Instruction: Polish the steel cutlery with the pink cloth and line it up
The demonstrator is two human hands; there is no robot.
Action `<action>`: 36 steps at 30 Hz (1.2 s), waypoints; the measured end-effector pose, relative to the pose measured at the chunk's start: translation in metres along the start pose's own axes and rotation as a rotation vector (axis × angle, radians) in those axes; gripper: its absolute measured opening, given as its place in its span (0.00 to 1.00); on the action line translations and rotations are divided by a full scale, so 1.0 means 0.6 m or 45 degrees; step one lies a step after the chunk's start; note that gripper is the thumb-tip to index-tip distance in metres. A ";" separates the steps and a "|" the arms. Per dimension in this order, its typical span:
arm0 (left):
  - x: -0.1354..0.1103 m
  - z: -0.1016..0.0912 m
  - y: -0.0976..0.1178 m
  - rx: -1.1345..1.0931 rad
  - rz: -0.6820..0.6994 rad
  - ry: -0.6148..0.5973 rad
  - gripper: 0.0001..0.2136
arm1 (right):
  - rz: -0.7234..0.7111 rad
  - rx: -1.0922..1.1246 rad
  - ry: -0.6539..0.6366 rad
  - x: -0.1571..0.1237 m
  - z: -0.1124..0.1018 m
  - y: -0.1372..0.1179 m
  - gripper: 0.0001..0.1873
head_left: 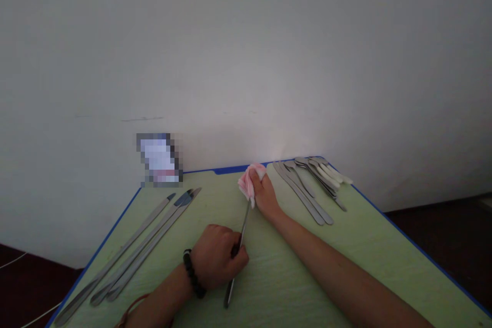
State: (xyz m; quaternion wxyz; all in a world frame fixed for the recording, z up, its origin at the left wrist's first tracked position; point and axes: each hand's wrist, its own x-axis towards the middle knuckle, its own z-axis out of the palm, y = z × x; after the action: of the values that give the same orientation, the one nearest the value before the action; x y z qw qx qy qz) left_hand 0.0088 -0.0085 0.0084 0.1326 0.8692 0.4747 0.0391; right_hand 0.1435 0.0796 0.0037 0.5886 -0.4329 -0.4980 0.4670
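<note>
In the head view, looking down at a pale green table (277, 287) trimmed in blue and set against a whitish wall (246, 61). Grasping a slim metal utensil (245, 221) in the left hand (215, 259), with a closed fist, knuckles up, around its handle, over the middle of the tabletop. Clasping a pink-and-white cloth (245, 184) in the right hand (265, 195), bunched under the thumb around the far end of the utensil, close to the back edge. Pointing away from the wearer, toward the wall, with a slight lean to the right; running, along its long axis, from a dark near end at lower left, jutting out below the left fist, up to the cloth at upper right. Bare and straight between the two hands. Perhaps a knife, though hard to be sure with the far end wrapped out of sight in dim light.

Wearing a black beaded bracelet (193, 274) on the left wrist. Showing three long knives (154, 242) on the table's left side, laid slantwise with blades toward the wall; forks (302, 197), spoons (301, 163) and white-handled utensils (326, 175) clustered right of the right hand; and a pixelated, phone-like object (158, 156) at the back left corner.
</note>
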 end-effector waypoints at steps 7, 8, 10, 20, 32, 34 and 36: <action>0.001 0.000 -0.002 -0.022 -0.025 -0.026 0.14 | -0.127 -0.002 0.169 0.003 -0.001 0.004 0.24; 0.001 0.000 -0.002 -0.021 -0.024 -0.025 0.14 | -0.101 -0.004 0.188 0.005 -0.003 0.008 0.25; 0.001 0.000 -0.003 -0.011 -0.009 -0.016 0.14 | -0.026 -0.003 0.210 0.010 -0.008 0.014 0.25; -0.001 0.004 0.000 -0.005 -0.012 0.010 0.13 | 0.060 -0.092 0.136 0.018 -0.018 0.022 0.27; 0.000 0.008 0.003 0.017 -0.097 0.066 0.14 | 0.102 0.002 0.004 0.018 -0.018 0.023 0.32; 0.000 0.009 0.001 0.016 -0.072 0.073 0.15 | 0.139 0.127 0.070 0.024 -0.020 0.031 0.33; -0.001 0.010 -0.001 0.012 -0.043 0.085 0.15 | 0.161 0.213 0.149 0.031 -0.022 0.040 0.33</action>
State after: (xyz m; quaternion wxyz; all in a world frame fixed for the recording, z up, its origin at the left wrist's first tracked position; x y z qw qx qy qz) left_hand 0.0093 -0.0102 0.0024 0.1133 0.8600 0.4936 0.0636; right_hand 0.1549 0.1017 -0.0182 0.6201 -0.4393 -0.3937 0.5172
